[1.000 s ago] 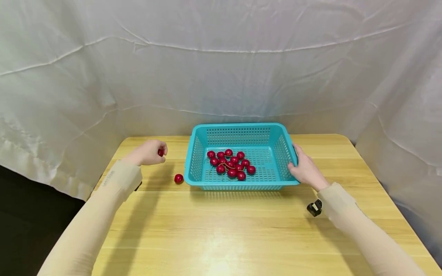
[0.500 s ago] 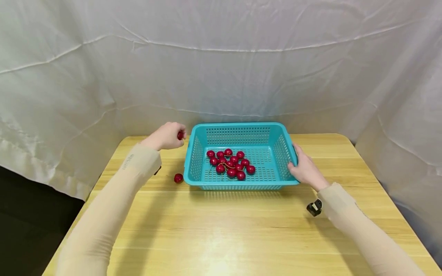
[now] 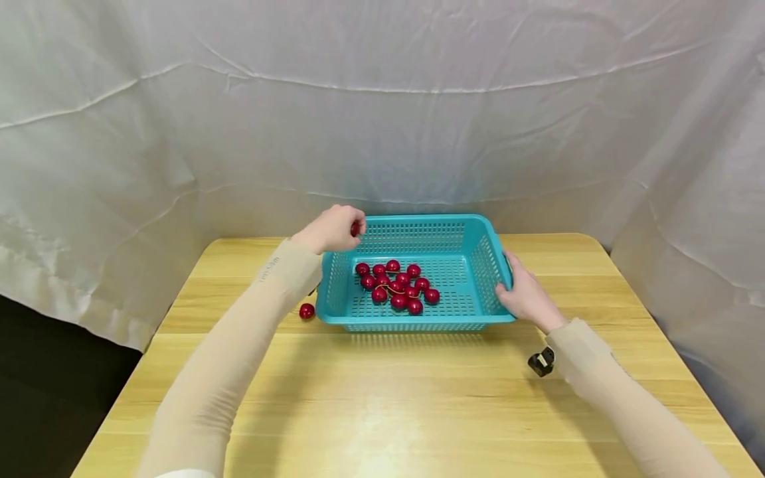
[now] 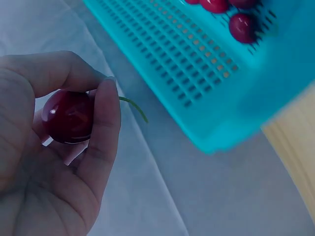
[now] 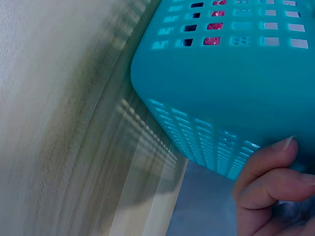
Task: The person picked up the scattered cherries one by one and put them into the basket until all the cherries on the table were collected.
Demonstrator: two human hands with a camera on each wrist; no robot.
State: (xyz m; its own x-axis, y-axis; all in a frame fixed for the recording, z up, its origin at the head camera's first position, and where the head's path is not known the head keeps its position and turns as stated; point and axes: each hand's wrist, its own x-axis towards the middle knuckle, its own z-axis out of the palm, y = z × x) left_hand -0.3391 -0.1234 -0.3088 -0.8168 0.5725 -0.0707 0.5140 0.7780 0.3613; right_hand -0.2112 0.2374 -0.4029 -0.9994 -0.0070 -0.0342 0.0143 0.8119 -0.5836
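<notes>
My left hand [image 3: 332,230] is above the left back corner of a turquoise plastic basket [image 3: 412,326]. Between its thumb and fingers it holds a dark red cherry [image 4: 66,115], whose green stem [image 4: 134,107] sticks out past the fingertips in the left wrist view. My right hand [image 3: 528,295] grips the right end of the basket, the thumb at the rim. Curled fingers [image 5: 268,184] lie by the basket's outer wall in the right wrist view. Inside, several cherries [image 3: 399,301] lie mostly in the left half. A single cherry [image 3: 307,311] rests outside, by the left front corner.
The basket stands towards the back of a wooden table [image 3: 382,405]. A pale cloth [image 3: 370,146] hangs behind and along the sides. Beside the right sleeve shows a small black device [image 3: 541,362].
Holding its cherry, my left hand has moved right and upward, from over the table on the left to the basket's back left corner. My right hand has kept its place on the basket.
</notes>
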